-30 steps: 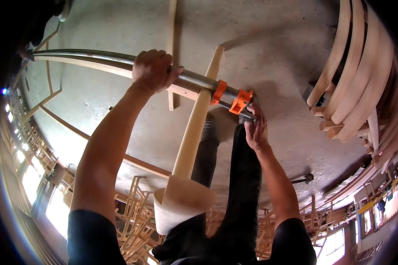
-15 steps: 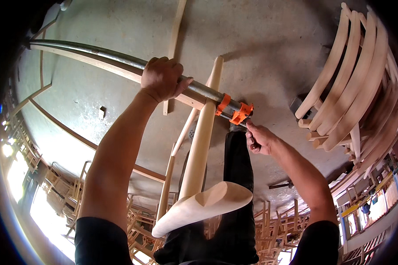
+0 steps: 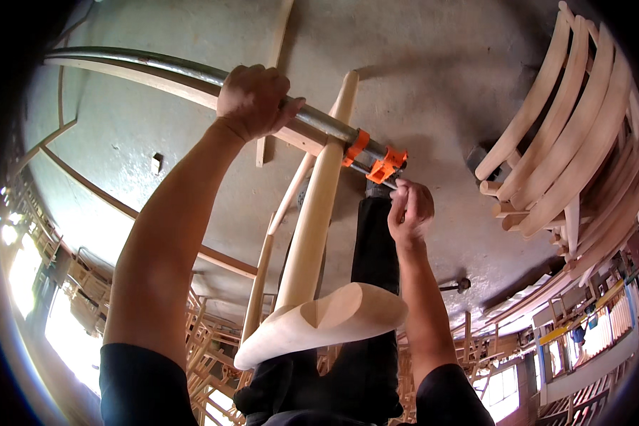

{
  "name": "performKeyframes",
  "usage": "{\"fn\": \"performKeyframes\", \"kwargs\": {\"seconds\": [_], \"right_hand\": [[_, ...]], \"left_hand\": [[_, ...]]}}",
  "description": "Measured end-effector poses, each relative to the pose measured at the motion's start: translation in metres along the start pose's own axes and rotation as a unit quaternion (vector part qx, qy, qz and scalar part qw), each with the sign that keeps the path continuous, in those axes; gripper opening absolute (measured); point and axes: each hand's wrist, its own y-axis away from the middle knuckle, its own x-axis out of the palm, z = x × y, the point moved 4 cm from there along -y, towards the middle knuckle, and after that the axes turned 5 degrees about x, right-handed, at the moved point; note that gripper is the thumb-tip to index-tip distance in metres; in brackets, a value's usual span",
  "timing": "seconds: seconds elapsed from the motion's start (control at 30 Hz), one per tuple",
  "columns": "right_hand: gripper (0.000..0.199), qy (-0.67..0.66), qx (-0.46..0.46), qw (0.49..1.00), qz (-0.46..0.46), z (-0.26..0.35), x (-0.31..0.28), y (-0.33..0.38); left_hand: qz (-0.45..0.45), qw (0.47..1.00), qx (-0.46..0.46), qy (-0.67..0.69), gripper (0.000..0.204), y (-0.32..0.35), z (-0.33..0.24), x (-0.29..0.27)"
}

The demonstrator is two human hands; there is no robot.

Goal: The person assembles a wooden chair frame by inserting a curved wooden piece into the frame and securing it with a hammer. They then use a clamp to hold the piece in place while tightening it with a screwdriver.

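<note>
Since half a second ago our right hand [image 3: 410,207] moved up to the crank under the orange clamp head [image 3: 376,160], fingers pinched on it. Left hand [image 3: 252,99] fist-wrapped round the steel pipe [image 3: 156,67]. Clamp spans the pale wooden chair leg [image 3: 316,213]. We judge tightening; next needs steady turns. Beyond: curved wooden slats [image 3: 568,142] stacked right. No packages or labels readable.

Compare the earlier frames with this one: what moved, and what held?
The right hand came off the orange clamp head and now sits just below it, fingers pinched at the thin screw handle. The pale wooden chair part tilted slightly. The left hand kept its grip on the metal pipe.
</note>
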Motion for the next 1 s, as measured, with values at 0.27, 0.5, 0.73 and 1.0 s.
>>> {"fn": "performKeyframes", "kwargs": {"seconds": [0.27,0.5,0.73,1.0], "right_hand": [[0.028,-0.234,0.496,0.802,0.238,-0.088,0.047,-0.025],[0.019,-0.361,0.664,0.589,0.286,-0.093,0.082,-0.024],[0.014,0.01,-0.023,0.997,0.074,-0.061,0.019,-0.016],[0.036,-0.108,-0.132,0.985,0.026,-0.07,0.052,0.004]], "left_hand": [[-0.009,0.999,0.007,0.03,0.035,0.002,0.003,-0.001],[-0.021,1.0,0.001,0.018,0.032,0.004,0.0,0.002],[0.0,1.0,-0.006,0.01,0.032,0.008,-0.004,0.002],[-0.017,1.0,0.023,0.0,0.031,-0.003,-0.003,-0.001]]}}
